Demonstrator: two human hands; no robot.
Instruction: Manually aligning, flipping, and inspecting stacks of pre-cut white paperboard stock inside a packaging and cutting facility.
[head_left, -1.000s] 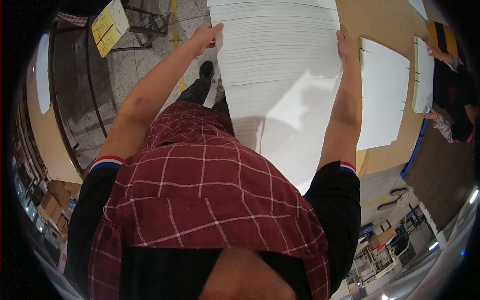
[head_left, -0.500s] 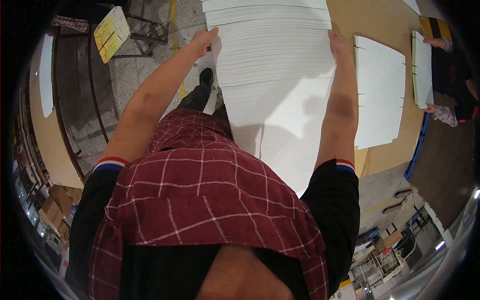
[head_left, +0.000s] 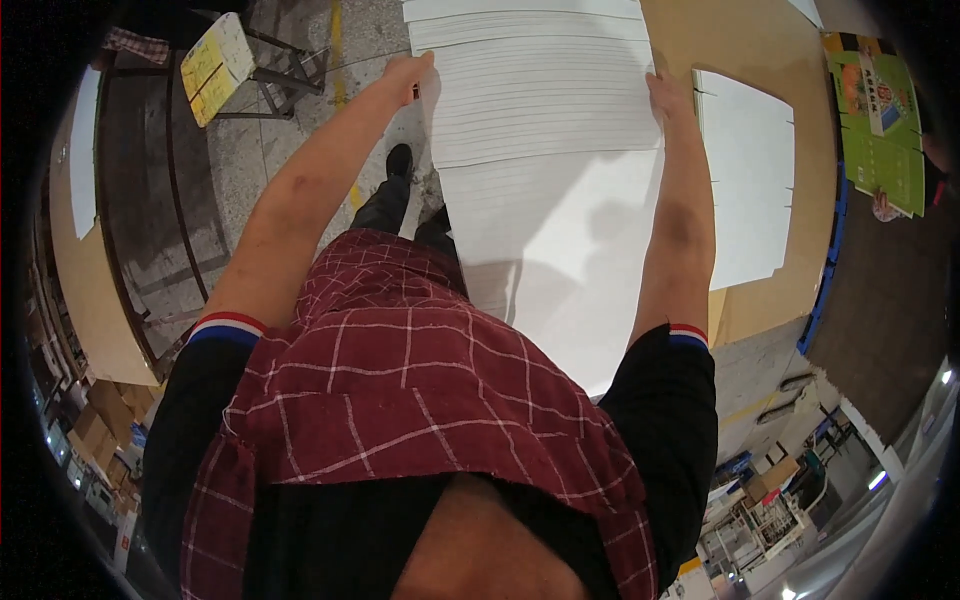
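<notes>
In front of me lies a long run of white cardboard sheets (head_left: 540, 95), overlapped like shingles so that their edges form many thin lines across it. The nearest sheet shows a broad plain white face under my shadow. My left hand (head_left: 408, 76) is closed on the left edge of the far, overlapped part, thumb on top. Opposite it, my right hand (head_left: 665, 94) is closed at the right edge, its fingers partly hidden. Both arms are stretched out forward.
To the right, a stack of notched white sheets (head_left: 750, 180) lies on a tan board (head_left: 805, 245). Beyond, a co-worker's hand (head_left: 884, 207) holds a green printed sheet (head_left: 882, 130). A paint-marked stool (head_left: 218, 68) stands at far left, near a tan-topped table (head_left: 90, 290).
The co-worker's sheet has turned from its white side to its green printed side. My hands keep their hold on the white sheets, and the view has shifted slightly.
</notes>
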